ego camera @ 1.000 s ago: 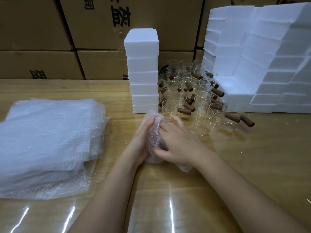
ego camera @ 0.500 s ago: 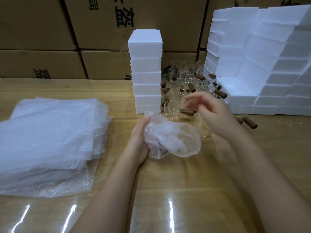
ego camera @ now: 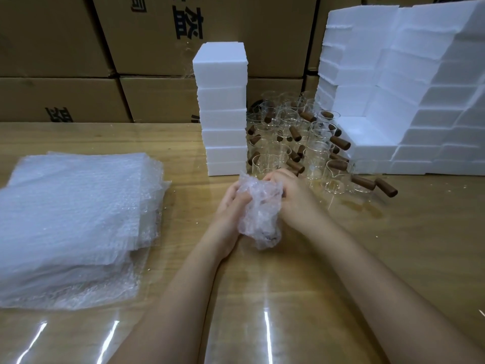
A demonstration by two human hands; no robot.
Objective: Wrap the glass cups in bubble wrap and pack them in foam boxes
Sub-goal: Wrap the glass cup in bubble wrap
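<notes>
So half a second back the right hand (ego camera: 296, 195) was off the wrap and hovering up near the loose glass cups (ego camera: 294, 143), and the sheet was flopped open. Now it's back on, and both hands are squeezing the bubble-wrap bundle (ego camera: 259, 214) into a tight lump just above the tabletop (ego camera: 367, 258). The left hand (ego camera: 231, 203) has its fingers curled round the left side, while the right hand grips the upper right. The cup inside is mostly hidden by the plastic. I'd say this wrap is nearly finished and boxing comes next, but none of it is in foam yet. The stack of foam boxes (ego camera: 223, 114) sits just behind the hands, there's a bigger foam pile (ego camera: 406, 101) off to the right, and the spare bubble wrap sheets (ego camera: 73, 214) are well off to the left. As for writing, the cardboard cartons (ego camera: 65, 35) at the back have big black Chinese characters, but they're cropped by the carton edges and the frame, so I can't read them properly. No brand that I can spot.
</notes>
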